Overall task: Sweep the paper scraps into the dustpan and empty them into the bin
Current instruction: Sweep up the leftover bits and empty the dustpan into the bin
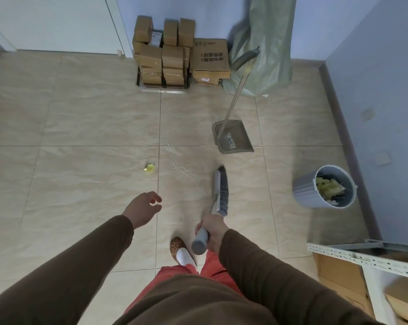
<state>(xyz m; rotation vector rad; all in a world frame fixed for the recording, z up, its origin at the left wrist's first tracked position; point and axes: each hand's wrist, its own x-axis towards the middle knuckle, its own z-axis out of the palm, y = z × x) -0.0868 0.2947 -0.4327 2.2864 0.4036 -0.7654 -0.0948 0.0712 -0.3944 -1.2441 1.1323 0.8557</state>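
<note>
Right hand (pixel 213 228) fingers grip the broom (pixel 219 191); left hand (pixel 143 208) fingers loosely curled, holding nothing

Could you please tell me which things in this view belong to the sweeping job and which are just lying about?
Job: broom held by right hand; dustpan; yellow paper scrap; bin; left hand free.

Lying about: stacked cardboard boxes, green sack, metal shelf.
</note>
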